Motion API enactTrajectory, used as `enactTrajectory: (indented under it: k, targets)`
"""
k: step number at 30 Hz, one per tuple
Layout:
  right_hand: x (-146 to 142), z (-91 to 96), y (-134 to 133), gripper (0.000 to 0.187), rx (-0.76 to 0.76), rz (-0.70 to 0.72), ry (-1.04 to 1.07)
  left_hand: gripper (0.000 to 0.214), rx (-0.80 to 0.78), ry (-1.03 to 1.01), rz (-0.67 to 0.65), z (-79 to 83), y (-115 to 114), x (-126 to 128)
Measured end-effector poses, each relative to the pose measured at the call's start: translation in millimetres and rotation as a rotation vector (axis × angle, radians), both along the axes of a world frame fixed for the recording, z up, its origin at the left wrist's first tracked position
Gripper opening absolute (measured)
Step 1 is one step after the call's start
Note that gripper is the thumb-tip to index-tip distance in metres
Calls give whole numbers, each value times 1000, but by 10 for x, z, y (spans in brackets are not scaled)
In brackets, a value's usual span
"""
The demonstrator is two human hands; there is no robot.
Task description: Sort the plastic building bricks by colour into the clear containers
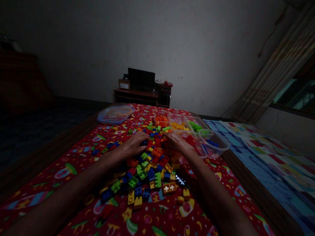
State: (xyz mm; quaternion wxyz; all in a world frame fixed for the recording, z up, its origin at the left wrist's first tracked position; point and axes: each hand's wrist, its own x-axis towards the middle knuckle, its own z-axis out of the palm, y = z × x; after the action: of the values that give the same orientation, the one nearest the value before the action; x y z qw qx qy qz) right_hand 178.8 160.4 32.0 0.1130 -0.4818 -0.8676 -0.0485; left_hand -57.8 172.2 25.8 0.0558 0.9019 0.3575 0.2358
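A heap of toy building bricks (154,170) in red, orange, yellow, green and blue is spread over a patterned red cloth (147,219). My left hand (134,144) reaches over the left side of the heap. Its fingers are curved, with a gap between thumb and forefinger where dark blue shows; no brick is clearly gripped. On the heap's right side, my right hand (174,141) bends down among red and orange bricks, its fingertips mostly hidden. Beside it stand clear plastic tubs, with orange bricks (161,121), yellow bricks (178,126), green bricks (195,126) and red bricks (190,141) inside.
A round clear tub (221,144) with blue bricks stands at the table's right edge. Clear lids (115,114) lie at the back left. Past the table are a bed (265,154) on the right and a desk with a monitor (141,79) by the wall.
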Motion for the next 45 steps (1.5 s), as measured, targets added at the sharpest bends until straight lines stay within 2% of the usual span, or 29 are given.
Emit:
enactTrajectory:
  k: [6,11,14,17,20,24,26,28,33,35,37,39,41,45]
  targets:
    - [-18,104,22,41,5,13,101,19,-47,-16,28,17,-1,-31]
    - [11,183,-18,46,-24,10,202,21,-91,-58,54,50,-14,-61]
    - [45,291,5,47,-28,5,215,23,-126,-97,88,107,-33,-56]
    - [16,499,242,43,35,-38,178,27,-173,-148,107,143,-32,-54]
    - [-72,763,658,40,121,-100,127,28,-200,-180,116,135,-6,-73]
    - [-188,974,1081,49,107,-216,88,29,-212,-197,113,120,25,-126]
    - [-231,959,1096,49,103,-195,99,29,-192,-192,128,130,45,-166]
    - [-268,878,964,40,117,-139,139,30,-162,-184,164,140,83,-218]
    - [-331,589,306,24,-15,57,187,37,-148,-106,233,92,210,-327]
    - [-347,482,72,24,-52,55,152,43,-152,-73,220,39,231,-320]
    - [-363,376,-84,26,-73,30,80,47,-155,-53,141,-18,227,-282]
    - [-378,271,-163,29,-93,28,4,45,-143,-30,48,-60,203,-232]
    - [-384,184,-186,32,-111,45,-33,38,-120,-12,9,-72,169,-187]
    - [-351,148,-178,31,-123,41,40,27,-78,-23,67,-2,98,-141]
